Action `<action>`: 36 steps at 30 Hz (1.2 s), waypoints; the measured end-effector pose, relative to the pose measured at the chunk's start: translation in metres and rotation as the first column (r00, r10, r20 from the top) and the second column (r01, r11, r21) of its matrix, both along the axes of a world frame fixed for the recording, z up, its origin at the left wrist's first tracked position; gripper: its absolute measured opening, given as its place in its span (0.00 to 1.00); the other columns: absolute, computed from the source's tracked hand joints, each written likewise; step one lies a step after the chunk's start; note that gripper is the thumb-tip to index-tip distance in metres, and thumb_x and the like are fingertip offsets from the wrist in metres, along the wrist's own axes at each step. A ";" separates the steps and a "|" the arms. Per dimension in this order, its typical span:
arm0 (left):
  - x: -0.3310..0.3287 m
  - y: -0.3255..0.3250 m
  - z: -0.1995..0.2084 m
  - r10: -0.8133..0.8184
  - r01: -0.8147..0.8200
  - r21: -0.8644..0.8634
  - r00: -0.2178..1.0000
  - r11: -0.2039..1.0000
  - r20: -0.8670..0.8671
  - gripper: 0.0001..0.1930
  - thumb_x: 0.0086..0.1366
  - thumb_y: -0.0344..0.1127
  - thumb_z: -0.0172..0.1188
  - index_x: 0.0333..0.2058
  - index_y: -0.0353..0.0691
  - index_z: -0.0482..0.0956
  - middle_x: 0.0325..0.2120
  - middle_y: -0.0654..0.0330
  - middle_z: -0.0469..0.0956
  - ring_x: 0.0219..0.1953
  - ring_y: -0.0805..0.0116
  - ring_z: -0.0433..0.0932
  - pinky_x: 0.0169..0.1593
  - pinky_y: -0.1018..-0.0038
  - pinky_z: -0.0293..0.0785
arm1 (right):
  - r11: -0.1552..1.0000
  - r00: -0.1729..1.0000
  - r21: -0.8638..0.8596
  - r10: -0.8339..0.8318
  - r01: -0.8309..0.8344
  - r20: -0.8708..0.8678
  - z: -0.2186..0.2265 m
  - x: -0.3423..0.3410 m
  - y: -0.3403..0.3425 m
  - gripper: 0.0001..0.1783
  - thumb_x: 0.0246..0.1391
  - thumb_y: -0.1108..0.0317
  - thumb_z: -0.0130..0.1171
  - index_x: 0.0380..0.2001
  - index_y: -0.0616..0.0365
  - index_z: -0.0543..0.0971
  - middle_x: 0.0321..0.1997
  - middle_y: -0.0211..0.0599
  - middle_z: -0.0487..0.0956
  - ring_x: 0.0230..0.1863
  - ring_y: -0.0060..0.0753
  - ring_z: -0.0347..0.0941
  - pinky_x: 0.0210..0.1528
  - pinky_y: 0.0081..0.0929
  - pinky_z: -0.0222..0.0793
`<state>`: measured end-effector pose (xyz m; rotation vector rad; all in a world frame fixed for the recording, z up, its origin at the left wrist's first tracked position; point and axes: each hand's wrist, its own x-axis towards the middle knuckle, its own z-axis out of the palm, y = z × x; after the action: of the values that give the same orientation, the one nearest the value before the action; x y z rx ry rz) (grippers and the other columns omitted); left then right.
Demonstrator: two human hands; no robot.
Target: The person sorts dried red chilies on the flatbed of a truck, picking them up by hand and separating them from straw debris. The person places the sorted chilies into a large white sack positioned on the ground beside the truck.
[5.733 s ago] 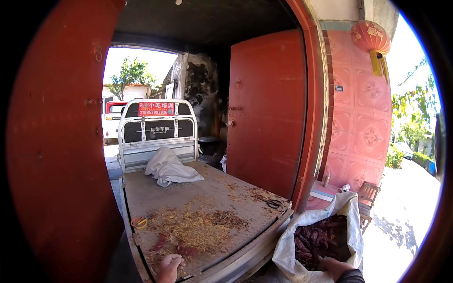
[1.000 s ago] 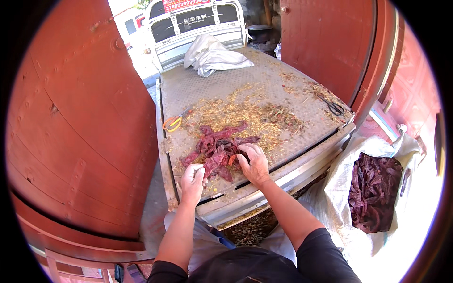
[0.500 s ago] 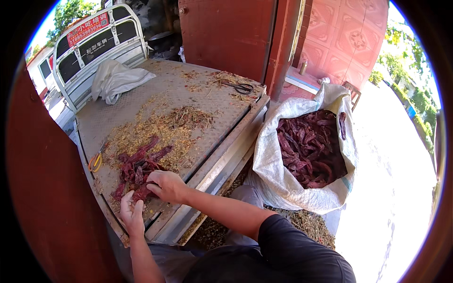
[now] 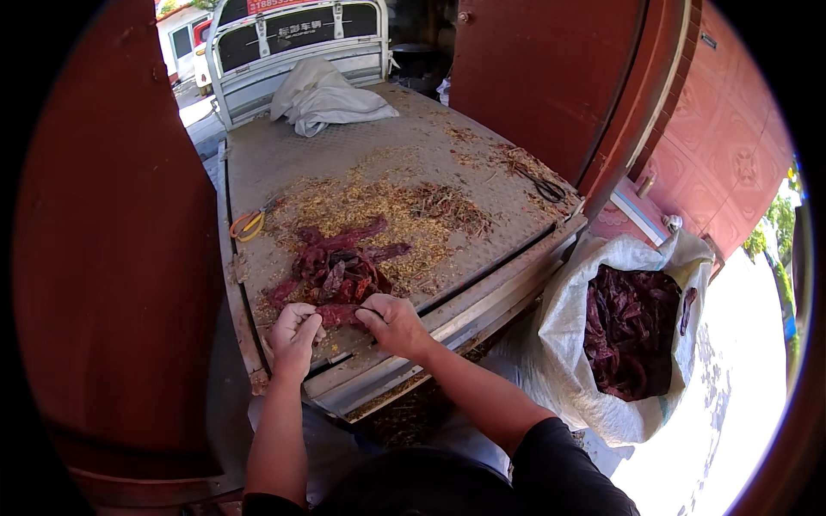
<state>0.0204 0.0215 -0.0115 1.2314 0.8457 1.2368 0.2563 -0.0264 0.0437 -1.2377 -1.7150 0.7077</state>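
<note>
A dried red chili pepper (image 4: 338,315) is stretched between my two hands just above the near edge of the truck bed. My left hand (image 4: 294,337) pinches one end of it between thumb and fingers. The other end is gripped by my right hand (image 4: 393,325), its thumb on top; a small dark bit shows at these fingertips, too small to name. Right beyond my hands lies a loose pile of dried chili peppers (image 4: 340,268), dark red and wrinkled. Yellow seeds (image 4: 370,202) are scattered around and behind the pile.
Orange-handled scissors (image 4: 248,225) lie by the bed's left edge, black-handled scissors (image 4: 544,186) at its far right. A white cloth sack (image 4: 323,99) rests toward the cab. To my right stands an open woven sack (image 4: 564,344) of dried chilies. Red doors (image 4: 533,77) flank the bed.
My view has swung left, so the scene sits further right. My left hand has closed on the chili pepper's end, and the pepper now lies stretched between both hands.
</note>
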 end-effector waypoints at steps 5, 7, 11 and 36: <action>0.014 -0.019 0.034 -0.020 0.024 0.081 0.998 0.996 -0.056 0.23 0.66 0.23 0.64 0.59 0.34 0.73 0.37 0.63 0.79 0.38 0.77 0.79 0.42 0.77 0.76 | 0.996 0.991 -0.092 -0.010 -0.002 -0.134 0.002 0.002 0.006 0.12 0.67 0.66 0.58 0.31 0.62 0.78 0.25 0.27 0.72 0.30 0.20 0.67 0.35 0.27 0.68; 0.010 -0.019 0.032 -0.047 0.053 0.053 0.991 0.997 -0.124 0.22 0.66 0.24 0.65 0.58 0.34 0.74 0.38 0.63 0.80 0.39 0.77 0.79 0.44 0.77 0.76 | 0.997 0.994 -0.076 0.006 -0.014 -0.107 0.005 0.004 0.007 0.11 0.65 0.64 0.60 0.37 0.62 0.79 0.29 0.34 0.77 0.34 0.29 0.72 0.39 0.30 0.71; 0.008 -0.015 0.019 -0.047 0.053 0.067 0.995 0.996 -0.090 0.19 0.66 0.25 0.65 0.55 0.36 0.75 0.38 0.62 0.80 0.38 0.78 0.79 0.42 0.78 0.76 | 0.996 0.998 0.084 0.033 -0.037 0.046 0.012 0.004 0.008 0.20 0.60 0.58 0.64 0.50 0.60 0.79 0.42 0.49 0.81 0.46 0.52 0.78 0.49 0.42 0.74; 0.011 -0.018 0.029 0.005 0.008 0.054 0.973 0.999 -0.232 0.12 0.74 0.41 0.58 0.38 0.37 0.76 0.21 0.66 0.73 0.22 0.79 0.70 0.27 0.77 0.66 | 0.984 0.985 -0.082 0.153 -0.159 -0.075 0.009 0.003 0.004 0.09 0.64 0.67 0.60 0.38 0.62 0.81 0.30 0.38 0.79 0.32 0.35 0.76 0.37 0.32 0.73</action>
<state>0.0311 0.0040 0.0172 1.4399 0.9853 1.1345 0.2592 -0.0223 0.0528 -1.1322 -1.7535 0.9171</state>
